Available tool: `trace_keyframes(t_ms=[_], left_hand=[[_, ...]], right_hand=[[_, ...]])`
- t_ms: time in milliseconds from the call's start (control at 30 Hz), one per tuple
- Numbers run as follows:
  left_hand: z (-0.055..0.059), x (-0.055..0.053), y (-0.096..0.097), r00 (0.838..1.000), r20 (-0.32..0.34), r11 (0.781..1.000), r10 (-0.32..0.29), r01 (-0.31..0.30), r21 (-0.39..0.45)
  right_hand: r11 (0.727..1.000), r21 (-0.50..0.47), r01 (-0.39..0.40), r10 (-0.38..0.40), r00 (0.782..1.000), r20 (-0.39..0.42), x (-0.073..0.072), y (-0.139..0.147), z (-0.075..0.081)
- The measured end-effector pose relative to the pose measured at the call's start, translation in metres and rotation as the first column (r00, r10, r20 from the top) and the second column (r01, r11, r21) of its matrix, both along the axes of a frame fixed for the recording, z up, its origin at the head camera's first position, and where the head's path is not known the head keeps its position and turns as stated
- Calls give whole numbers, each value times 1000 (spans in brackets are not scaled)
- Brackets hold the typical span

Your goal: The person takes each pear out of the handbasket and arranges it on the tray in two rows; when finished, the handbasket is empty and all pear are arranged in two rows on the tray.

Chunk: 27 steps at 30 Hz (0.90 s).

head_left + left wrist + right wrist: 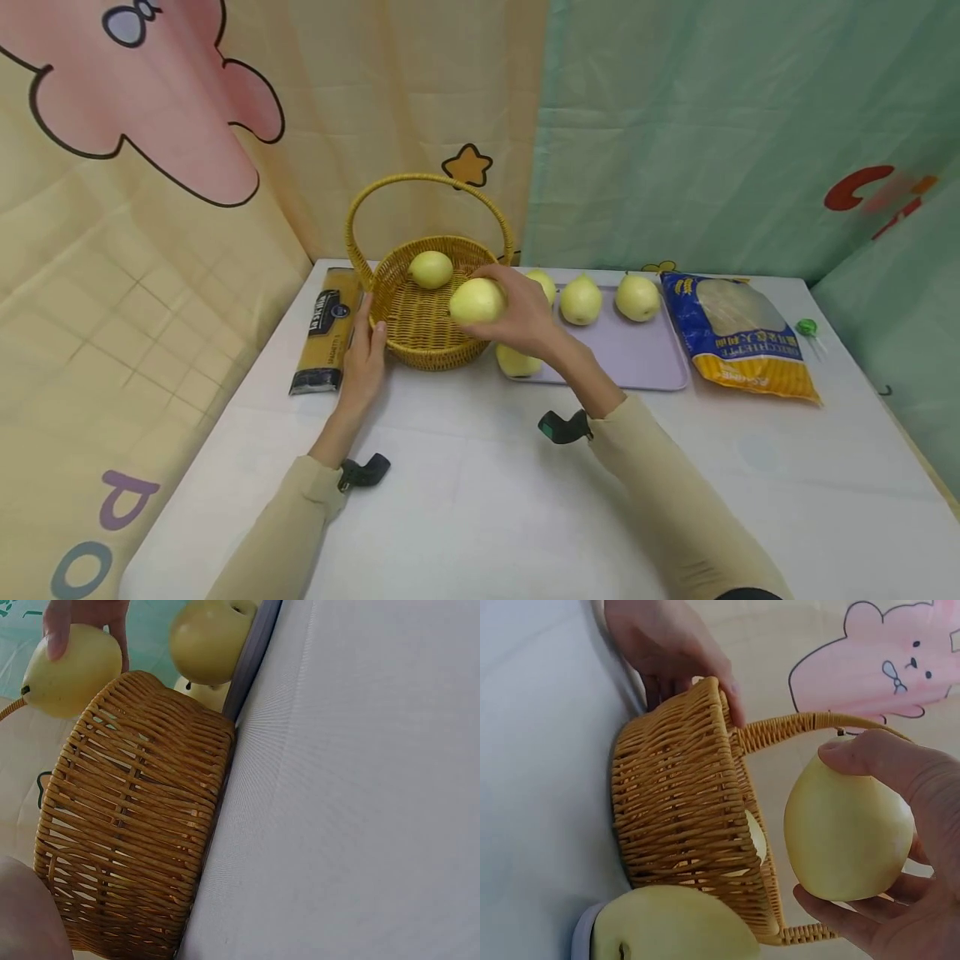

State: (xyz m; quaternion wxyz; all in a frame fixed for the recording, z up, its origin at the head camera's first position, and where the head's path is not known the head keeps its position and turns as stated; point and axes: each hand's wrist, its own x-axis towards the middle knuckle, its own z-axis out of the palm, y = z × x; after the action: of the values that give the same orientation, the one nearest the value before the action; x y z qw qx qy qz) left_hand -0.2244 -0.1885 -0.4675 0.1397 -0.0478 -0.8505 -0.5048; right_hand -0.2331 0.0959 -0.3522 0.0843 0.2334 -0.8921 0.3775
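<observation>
My right hand [521, 312] grips a pale yellow-green pear [477, 302] just above the right part of the wicker basket [435, 358]. In the right wrist view, the thumb lies over the pear [847, 825] near its stem, with fingers beneath. My left hand [363, 362] holds the basket's left side by the rim and handle base; its fingers [731, 701] show there in the right wrist view. One pear [431, 269] lies inside the basket at the back. Several more pears [581, 300] sit on a lavender tray [622, 354] to the right.
A spaghetti pack [327, 329] lies left of the basket, close to my left hand. Right of the tray are a blue and yellow pasta bag [742, 333] and a green lollipop [807, 327]. The basket's tall handle [420, 177] arches upward; printed curtains [675, 142] hang behind the table.
</observation>
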Motion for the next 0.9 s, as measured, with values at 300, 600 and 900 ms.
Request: trace_keyframes(t_ms=[300, 600, 900], left_hand=[[0, 0, -1, 1000, 8, 1000, 6, -6, 1], [0, 0, -1, 1000, 6, 1000, 3, -3, -4], [0, -1, -1, 1000, 11, 1000, -1, 1, -7]], right_hand=[[998, -45, 41, -40, 999, 20, 18, 33, -10], [991, -39, 126, -124, 990, 61, 30, 70, -19], [970, 1, 243, -242, 964, 110, 41, 100, -35]])
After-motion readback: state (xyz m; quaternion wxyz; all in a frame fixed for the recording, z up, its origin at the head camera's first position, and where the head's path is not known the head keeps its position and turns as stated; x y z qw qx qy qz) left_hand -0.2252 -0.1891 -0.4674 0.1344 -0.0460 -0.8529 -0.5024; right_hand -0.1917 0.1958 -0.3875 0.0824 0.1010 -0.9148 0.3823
